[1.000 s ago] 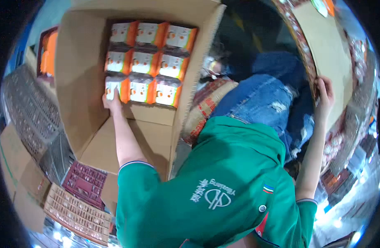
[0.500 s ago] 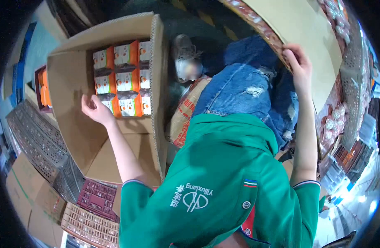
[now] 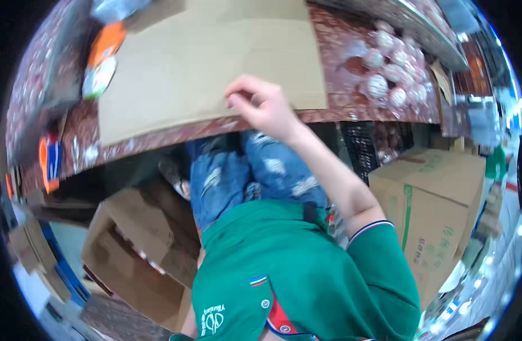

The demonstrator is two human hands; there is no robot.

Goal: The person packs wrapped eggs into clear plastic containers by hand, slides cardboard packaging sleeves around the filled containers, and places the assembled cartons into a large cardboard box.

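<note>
My right hand [image 3: 261,107] hangs over the front part of a flat cardboard sheet [image 3: 187,68]. Its fingers are curled in towards the thumb, and nothing shows between them. The sheet lies on a red-brown patterned table [image 3: 343,85]. Of my left hand [image 3: 201,257], only a sliver of skin shows beside the green shirt; its fingers are hidden. Close to it, at the lower left, stands an open cardboard box [image 3: 130,278], and a few small white bits are visible inside.
Wrapped white round items [image 3: 394,74] lie at the table's right. An orange and white packet [image 3: 102,65] is at the sheet's left edge, with an orange and blue object [image 3: 52,162] further left. A large carton [image 3: 437,210] stands at the right, near a black crate [image 3: 360,150].
The view has swung from the box to the table. My left hand has left the white and orange packs in the box and come beside my body. My right hand has let go of the table edge.
</note>
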